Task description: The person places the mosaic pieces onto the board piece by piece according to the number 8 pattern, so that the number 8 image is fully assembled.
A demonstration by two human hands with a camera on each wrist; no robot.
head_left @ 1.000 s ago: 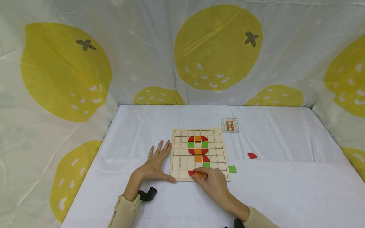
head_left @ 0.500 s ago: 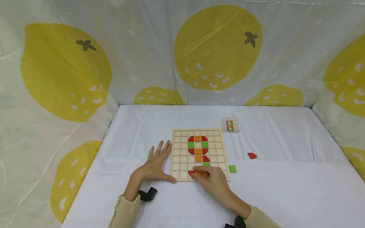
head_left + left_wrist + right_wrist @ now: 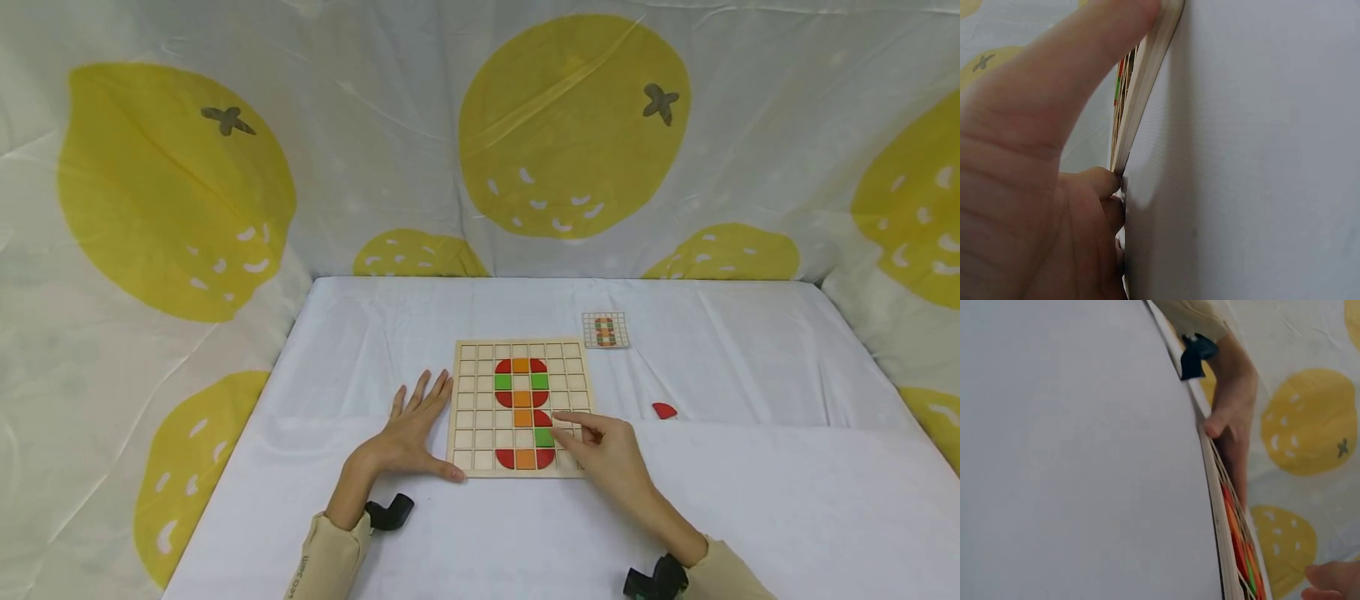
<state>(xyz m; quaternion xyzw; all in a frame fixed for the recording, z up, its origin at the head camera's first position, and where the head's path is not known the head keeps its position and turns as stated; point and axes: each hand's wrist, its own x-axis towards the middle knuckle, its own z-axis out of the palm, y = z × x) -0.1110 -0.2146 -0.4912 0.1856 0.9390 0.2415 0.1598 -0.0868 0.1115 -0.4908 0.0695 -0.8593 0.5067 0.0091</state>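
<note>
A wooden grid board [image 3: 472, 417] lies flat with red, orange and green tiles set in its cells. My left hand [image 3: 405, 433] is spread along the board's left edge, its thumb at the near-left corner; in the left wrist view the thumb [image 3: 1072, 69] reaches the board's rim. Over the board's right side is my right hand [image 3: 607, 450], thumb and index finger apart with nothing visible between them. Their tips are close to a green square tile [image 3: 543, 437]. The bottom row shows a red quarter-round tile [image 3: 506, 458], an orange square [image 3: 526, 458] and another red quarter-round [image 3: 545, 457].
A small pattern card [image 3: 605, 331] with a coloured figure on a grid lies beyond the board. One loose red quarter-round tile [image 3: 663, 410] is on the white cloth [image 3: 750, 500] to the right. Lemon-print fabric [image 3: 573, 125] hangs behind and at both sides.
My right hand has moved right, off the bottom row, uncovering the red quarter-round there. It now hides the spot where a loose green square lay. The left hand has stayed in place.
</note>
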